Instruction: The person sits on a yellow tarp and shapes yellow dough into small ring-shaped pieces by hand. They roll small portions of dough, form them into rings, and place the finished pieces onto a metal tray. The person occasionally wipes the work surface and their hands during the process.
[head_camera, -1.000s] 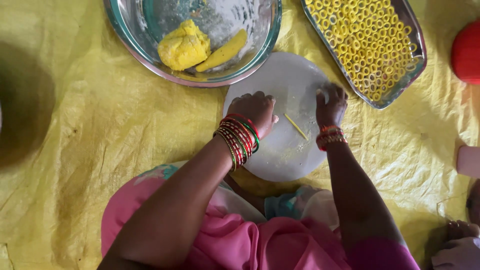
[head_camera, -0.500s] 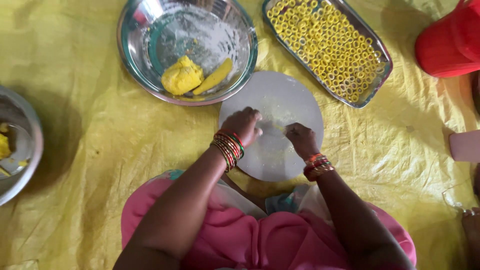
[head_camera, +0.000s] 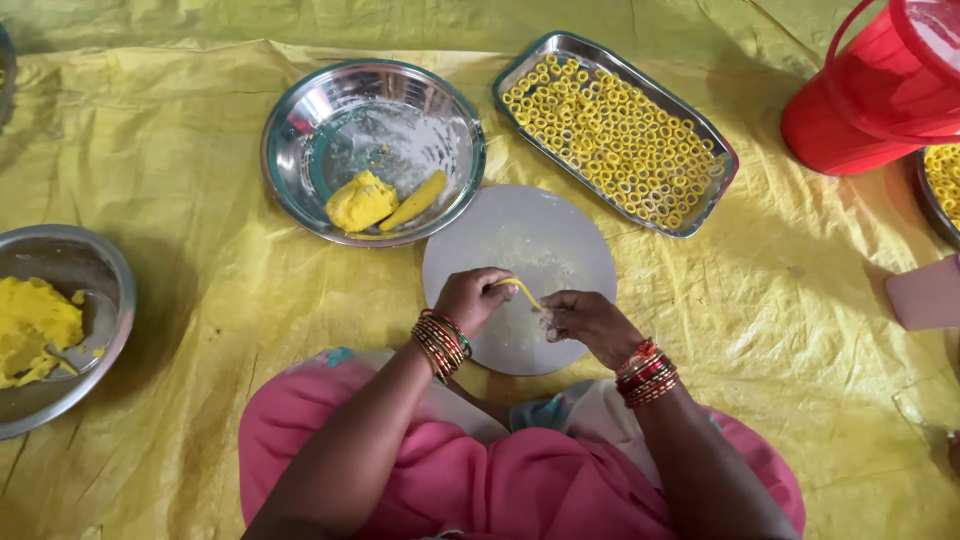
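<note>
Hands met over a round grey board (head_camera: 545, 235) on the yellow sheet (head_camera: 180, 180). Left hand (head_camera: 470, 297) and right hand (head_camera: 585, 318) each pinched an end of a thin dough strand (head_camera: 522, 290) just above the board. Beyond lay a steel bowl (head_camera: 300, 110) with dough lumps (head_camera: 362, 200) and a tray (head_camera: 720, 150) of dough rings (head_camera: 615, 135).

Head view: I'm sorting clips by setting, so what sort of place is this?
Likely a floor-level food-making spot: a yellow sheet covers the ground, with a steel bowl of dough and a tray of small yellow rings.
</note>
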